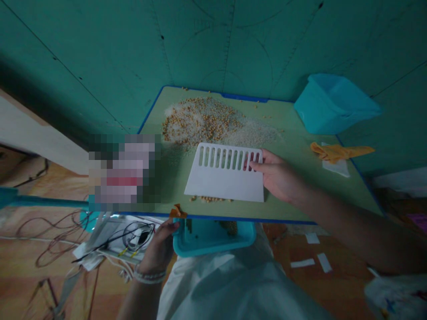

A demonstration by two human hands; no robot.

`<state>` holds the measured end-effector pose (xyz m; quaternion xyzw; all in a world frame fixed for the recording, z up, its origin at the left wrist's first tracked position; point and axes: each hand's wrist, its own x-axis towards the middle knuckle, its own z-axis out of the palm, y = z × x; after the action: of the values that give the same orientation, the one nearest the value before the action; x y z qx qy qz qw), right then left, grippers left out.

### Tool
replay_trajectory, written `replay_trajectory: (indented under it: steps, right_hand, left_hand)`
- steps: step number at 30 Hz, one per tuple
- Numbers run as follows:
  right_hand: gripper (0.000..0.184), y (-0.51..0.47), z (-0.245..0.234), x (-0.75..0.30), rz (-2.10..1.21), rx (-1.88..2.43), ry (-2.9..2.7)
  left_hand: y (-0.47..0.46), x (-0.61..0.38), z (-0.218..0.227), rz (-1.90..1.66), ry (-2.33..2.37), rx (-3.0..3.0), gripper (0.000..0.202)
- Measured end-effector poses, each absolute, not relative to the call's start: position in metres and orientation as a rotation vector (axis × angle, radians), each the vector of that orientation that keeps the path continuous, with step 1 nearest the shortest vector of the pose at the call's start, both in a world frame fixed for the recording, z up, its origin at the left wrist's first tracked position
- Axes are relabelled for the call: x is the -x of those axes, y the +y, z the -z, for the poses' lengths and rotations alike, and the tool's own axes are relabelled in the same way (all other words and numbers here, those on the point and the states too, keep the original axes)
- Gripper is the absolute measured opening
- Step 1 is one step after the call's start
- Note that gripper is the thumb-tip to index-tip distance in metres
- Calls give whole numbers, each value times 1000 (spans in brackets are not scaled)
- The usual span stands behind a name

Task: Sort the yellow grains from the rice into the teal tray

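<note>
My right hand (278, 175) grips the right end of a white slotted scraper (227, 182), thumb on top of the slots. The scraper lies tilted over the front half of the table, and a few yellow beans (213, 199) show along its lower edge. Beyond it spreads a heap of yellow beans mixed with white grains (203, 122). Below the table's front edge, my left hand (163, 238) is closed on the left end of a turquoise tray (213, 246). Dark grains (230, 227) lie inside this tray. A small orange piece (178, 210) sits on the table edge by my left fingers.
The pale green table (290, 204) has a blue rim and stands against a green wall. At its right back corner is a turquoise bin (333, 104), with an orange cloth (336, 152) nearer. A pixelated patch covers the left side. Cables and a white box (113, 235) lie on the floor.
</note>
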<state>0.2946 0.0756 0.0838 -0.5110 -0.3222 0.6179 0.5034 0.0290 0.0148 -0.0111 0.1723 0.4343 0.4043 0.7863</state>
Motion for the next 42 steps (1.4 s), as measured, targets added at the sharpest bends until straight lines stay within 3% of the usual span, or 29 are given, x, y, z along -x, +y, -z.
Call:
replay_trajectory:
  steps: [42]
  right_hand:
    - [15, 57, -89, -292, -1591, 1274, -740]
  left_hand:
    - [16, -35, 11, -883, 983, -319, 3]
